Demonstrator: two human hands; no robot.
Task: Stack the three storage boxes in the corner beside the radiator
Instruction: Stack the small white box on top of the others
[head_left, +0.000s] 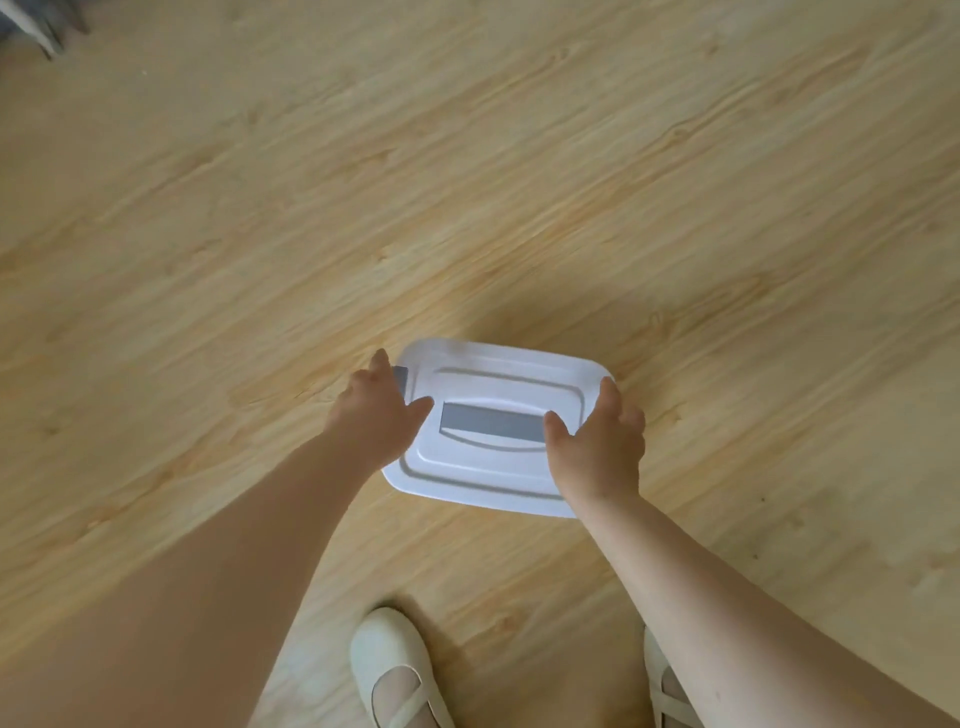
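Head view only. Storage box (498, 431), white with a lidded top and a grey handle strip (491, 421) set in the lid's middle, sits low over the pale wood-grain floor (467, 182); cannot tell whether it rests on the boards or is lifted just clear. The person's left hand (376, 418) clasps its left end, thumb laid on the lid, fingers over the edge beside a grey latch (401, 375). Right hand (600, 444) clasps the right end likewise, thumb on the lid near the strip, fingers wrapped over the rim. Both bare forearms reach down. Two cream strap shoes (395, 670) stand just behind the box. Dark object at top left corner, too blurred to identify.
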